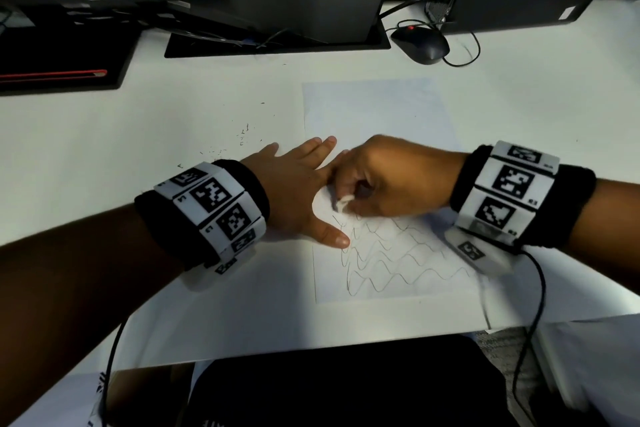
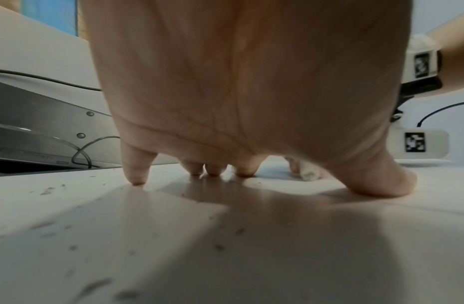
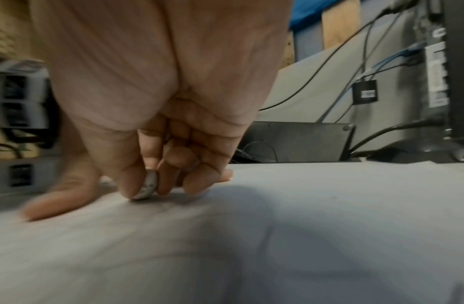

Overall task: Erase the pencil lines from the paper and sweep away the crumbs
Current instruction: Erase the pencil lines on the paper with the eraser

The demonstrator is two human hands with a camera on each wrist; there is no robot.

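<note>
Erasing upper wavy pencil lines [image 1: 398,253] | right hand [image 1: 391,177] pinches small white eraser [image 1: 343,203] | left hand [image 1: 294,191] flat, fingers spread, pinning white paper sheet [image 1: 374,107] at 9 o'clock | next: rub toward 6 o'clock, then sweep dark crumbs [image 1: 242,135]

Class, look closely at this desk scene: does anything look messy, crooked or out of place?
Yes. Dark crumbs lie scattered on the desk left of the paper, unswept. The paper sits slightly askew to the desk edge. Wavy pencil lines remain on its near half, while the right hand holds the eraser.
</note>
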